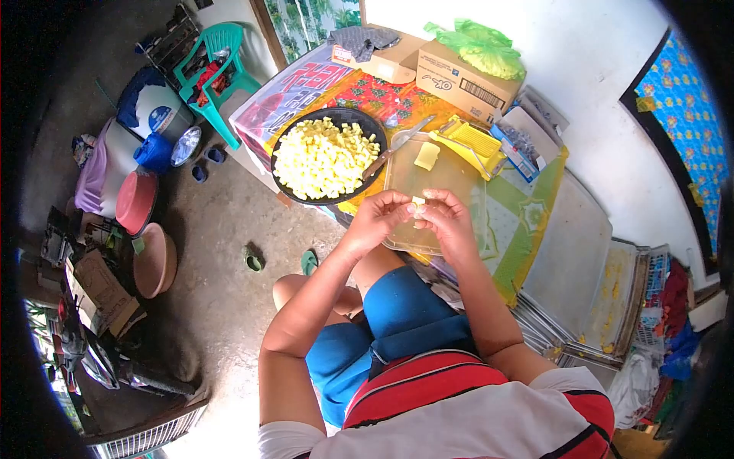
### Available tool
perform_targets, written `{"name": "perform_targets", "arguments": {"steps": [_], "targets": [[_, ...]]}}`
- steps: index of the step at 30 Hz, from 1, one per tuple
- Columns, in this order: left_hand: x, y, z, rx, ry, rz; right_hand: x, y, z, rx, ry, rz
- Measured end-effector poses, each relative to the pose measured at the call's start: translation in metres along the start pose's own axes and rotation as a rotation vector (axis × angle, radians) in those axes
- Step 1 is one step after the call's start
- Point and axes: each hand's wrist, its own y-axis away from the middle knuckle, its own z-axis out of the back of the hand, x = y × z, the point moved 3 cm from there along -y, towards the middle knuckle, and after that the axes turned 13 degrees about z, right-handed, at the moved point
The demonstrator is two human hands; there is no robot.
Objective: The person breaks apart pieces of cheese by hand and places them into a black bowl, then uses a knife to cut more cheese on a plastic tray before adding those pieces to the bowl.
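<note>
My left hand [380,219] and my right hand [446,219] meet over the near part of a translucent cutting board [451,180]. Their fingertips pinch a small pale yellow piece [418,200] between them. Farther up the board lies a larger pale yellow slab [427,156]. To the left stands a round black tray [277,174] heaped with pale yellow cubes [325,159]. A knife [394,145] rests with its handle on the tray's right rim and its blade toward the board. A yellow slicer [470,143] sits at the board's upper right.
Cardboard boxes [462,83] and a green plastic bag [482,47] are at the table's back. An open box [527,136] stands right of the slicer. Metal trays [573,268] lean at the right. A green chair [218,73] and basins [155,260] are on the left.
</note>
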Motion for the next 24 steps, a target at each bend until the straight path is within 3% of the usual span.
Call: {"name": "perform_targets", "arguments": {"steps": [10,14,19,24], "targets": [[-0.001,0.0,0.014,-0.113,0.128,0.068,0.0,-0.001,-0.003,-0.033,-0.086,-0.044],[0.01,-0.032,0.051,-0.357,-0.095,-0.048,0.0,-0.003,0.002,-0.053,-0.09,-0.014],[-0.012,-0.069,0.109,-0.839,-0.834,-0.235,0.005,-0.006,0.006,-0.047,-0.024,-0.004],[-0.027,-0.092,0.141,-1.024,-1.203,-0.063,0.009,-0.006,0.01,-0.039,-0.063,-0.022]]}}
